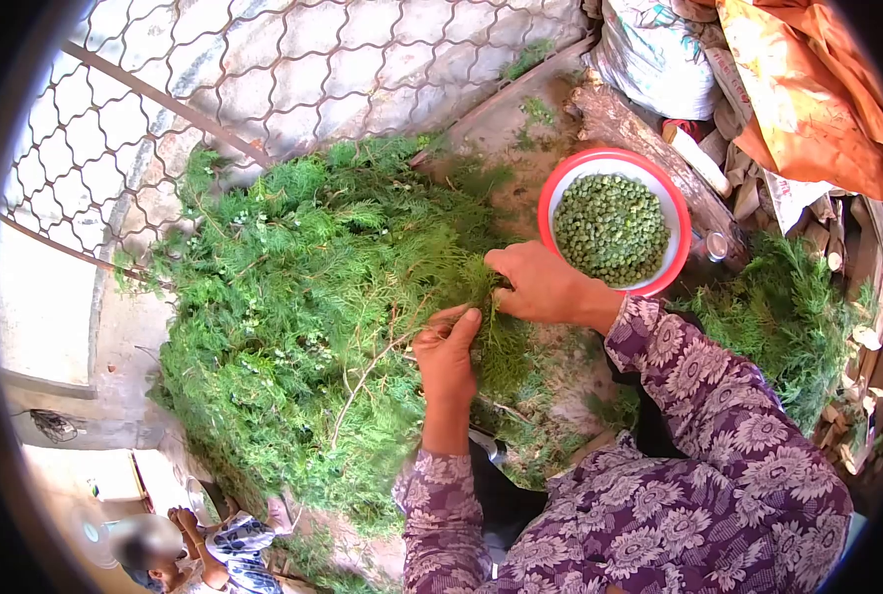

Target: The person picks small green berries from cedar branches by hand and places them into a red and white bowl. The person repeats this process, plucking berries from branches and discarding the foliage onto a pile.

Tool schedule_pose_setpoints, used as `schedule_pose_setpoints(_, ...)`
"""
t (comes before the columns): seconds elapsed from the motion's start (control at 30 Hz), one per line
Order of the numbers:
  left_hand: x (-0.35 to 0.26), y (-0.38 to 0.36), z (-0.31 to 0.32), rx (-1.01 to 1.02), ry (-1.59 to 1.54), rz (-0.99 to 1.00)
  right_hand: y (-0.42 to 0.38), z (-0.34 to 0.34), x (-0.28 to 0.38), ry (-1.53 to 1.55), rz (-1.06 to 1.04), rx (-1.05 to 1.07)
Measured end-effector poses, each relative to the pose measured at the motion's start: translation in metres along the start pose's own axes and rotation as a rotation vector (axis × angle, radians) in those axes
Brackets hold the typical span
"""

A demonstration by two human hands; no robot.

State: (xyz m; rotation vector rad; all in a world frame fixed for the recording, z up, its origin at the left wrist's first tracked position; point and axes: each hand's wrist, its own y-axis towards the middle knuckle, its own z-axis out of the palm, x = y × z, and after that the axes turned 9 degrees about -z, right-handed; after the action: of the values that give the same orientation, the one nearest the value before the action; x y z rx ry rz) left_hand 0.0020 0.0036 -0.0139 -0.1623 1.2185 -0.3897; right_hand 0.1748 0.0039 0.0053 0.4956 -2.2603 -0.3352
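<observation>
One head-worn camera looks down from close above.

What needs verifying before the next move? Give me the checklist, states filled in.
1. Right hand at the sprig: ok; firmness of grip, cannot tell.
2. Left hand at work beside it: ok, thumb and fingers close together; whether they pinch anything, cannot tell.
3. Bowl upright, near the right hand: ok.
4. Room in the bowl: ok, the green pieces sit below the rim.
5. Right sleeve off the bowl: cannot tell, the cuff is very near.
6. Pile near the left hand: ok.
</observation>
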Motion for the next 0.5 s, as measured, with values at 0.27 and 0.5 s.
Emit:
schedule_pose_setpoints(0.27, -0.023, -0.01, -0.007, -0.018, -0.169, -0.042, -0.015, -0.06, -0.066, -0.174, 0.302, -0.242)
schedule_pose_setpoints(0.5, -0.01, 0.013, -0.014, -0.005, -0.276, -0.319, -0.04, -0.081, -0.096, -0.614, 0.448, -0.236)
